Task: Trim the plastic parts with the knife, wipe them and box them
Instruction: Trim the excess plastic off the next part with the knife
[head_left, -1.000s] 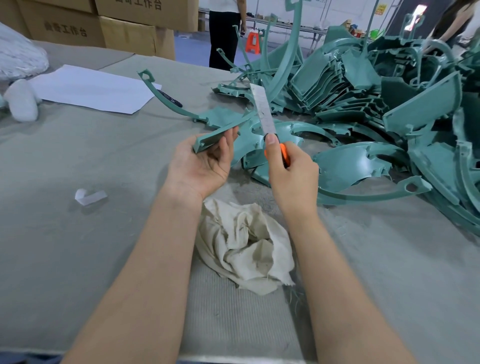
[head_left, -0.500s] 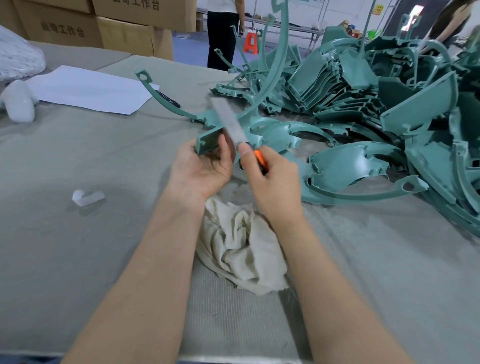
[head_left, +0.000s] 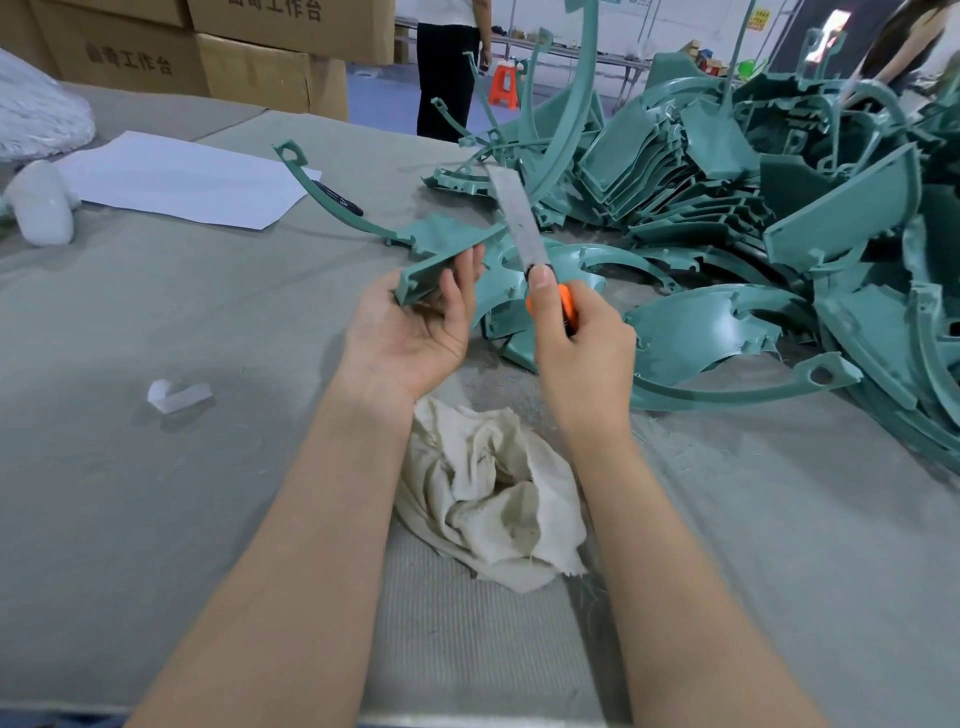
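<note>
Pinching one teal part (head_left: 432, 264) in the left hand (head_left: 410, 332) grip; right hand (head_left: 582, 358) grip clamps one knife (head_left: 519, 223).

All the plastic parts (head_left: 779, 208) are teal-green, the knife (head_left: 519, 228) has an orange handle and dull grey blade, rag (head_left: 493, 499) off-white, tabletop (head_left: 156, 493) greyish-green, paper (head_left: 176, 179) at 10 o'clock white.

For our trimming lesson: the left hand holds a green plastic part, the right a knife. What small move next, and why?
Probably lay the knife against the part: the right hand holds it raised beside that part, gripped by the left hand.
</note>
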